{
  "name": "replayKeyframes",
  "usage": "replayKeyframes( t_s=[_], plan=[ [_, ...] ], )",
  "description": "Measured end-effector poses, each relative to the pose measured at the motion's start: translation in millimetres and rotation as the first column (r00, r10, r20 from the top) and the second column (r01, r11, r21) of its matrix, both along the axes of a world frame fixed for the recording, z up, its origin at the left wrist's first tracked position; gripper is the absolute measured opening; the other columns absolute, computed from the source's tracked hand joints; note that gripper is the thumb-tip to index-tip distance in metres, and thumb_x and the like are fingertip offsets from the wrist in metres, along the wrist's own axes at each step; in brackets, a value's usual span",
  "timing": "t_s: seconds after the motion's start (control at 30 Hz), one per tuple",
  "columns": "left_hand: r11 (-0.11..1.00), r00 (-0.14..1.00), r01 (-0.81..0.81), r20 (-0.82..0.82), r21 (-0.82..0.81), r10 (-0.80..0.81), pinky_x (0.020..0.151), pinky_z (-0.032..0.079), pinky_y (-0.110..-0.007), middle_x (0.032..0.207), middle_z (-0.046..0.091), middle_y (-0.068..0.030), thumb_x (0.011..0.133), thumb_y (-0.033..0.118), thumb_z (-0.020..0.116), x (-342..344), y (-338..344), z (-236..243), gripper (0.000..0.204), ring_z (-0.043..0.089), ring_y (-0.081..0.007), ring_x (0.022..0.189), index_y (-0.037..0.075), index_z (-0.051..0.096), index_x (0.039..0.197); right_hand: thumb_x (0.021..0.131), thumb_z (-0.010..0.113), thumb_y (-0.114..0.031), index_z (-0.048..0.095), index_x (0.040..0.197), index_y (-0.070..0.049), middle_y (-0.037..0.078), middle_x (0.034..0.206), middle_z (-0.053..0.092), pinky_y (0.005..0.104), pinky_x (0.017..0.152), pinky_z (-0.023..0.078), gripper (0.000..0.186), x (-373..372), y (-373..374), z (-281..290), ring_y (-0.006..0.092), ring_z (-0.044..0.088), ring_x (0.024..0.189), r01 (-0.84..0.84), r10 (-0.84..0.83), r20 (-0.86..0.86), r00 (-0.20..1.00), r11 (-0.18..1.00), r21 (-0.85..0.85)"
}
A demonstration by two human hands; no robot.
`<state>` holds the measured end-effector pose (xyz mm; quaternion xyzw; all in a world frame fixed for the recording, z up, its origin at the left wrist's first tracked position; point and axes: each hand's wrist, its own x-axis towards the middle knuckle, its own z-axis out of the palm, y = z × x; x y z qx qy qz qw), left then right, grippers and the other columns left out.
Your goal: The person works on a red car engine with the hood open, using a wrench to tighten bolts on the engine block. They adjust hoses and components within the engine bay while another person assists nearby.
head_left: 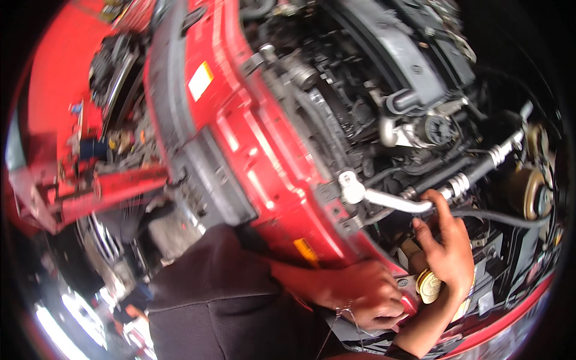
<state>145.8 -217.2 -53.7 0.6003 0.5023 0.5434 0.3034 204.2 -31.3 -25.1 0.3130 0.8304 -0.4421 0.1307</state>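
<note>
My right hand [445,247] reaches over the engine bay, its thumb and index finger around the bent end of a silver metal pipe [393,200]. That pipe has a block-shaped fitting [351,187] at its other end, near the red front panel [270,162]. Below the right hand is a yellowish round cap [428,287]. My left hand [369,295] is closed, fingers curled down at the red panel's edge near the fender. What lies under those fingers is hidden. Thin strands [345,312] hang at the left wrist.
Behind the pipe are black hoses with silver crimps [459,185] and a round pulley-like part [437,129]. A grey engine cover [408,60] lies farther back. At right sits a brownish round brake booster [528,192]. Another red vehicle part [66,78] and loose parts fill the left side.
</note>
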Motion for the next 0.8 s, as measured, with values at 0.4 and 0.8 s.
replayKeyframes(
  t_s=[0.4,0.8],
  plan=[
    [0.992,0.932,-0.075,-0.362,-0.098,0.035,0.048,0.05,-0.045,0.052,0.059,-0.0097,0.072,0.031,0.071,17.5,0.2,-8.8,0.028,0.063,-0.0315,0.049,0.01,0.064,0.056,0.103,0.063,-0.011,0.052,0.13,-0.009,0.001,0.082,0.054,0.0292,0.06,0.048,0.029,10.2,4.4,-22.9,0.0097,0.054,0.068,0.015,-0.011,0.023,1.0,0.988,-0.153],
    [0.988,0.893,-0.07,-0.434,0.136,0.123,0.054,0.05,-0.048,0.058,0.066,-0.0089,0.072,0.036,0.073,3.4,69.6,-23.1,0.022,0.066,-0.0319,0.055,0.015,0.076,0.066,0.103,0.067,-0.012,0.05,0.121,-0.012,-0.003,0.084,0.051,0.0281,0.062,0.043,0.025,16.1,36.1,-54.3,0.0079,0.045,0.075,-0.019,-0.001,-0.051,0.999,0.923,-0.385]
  ],
)
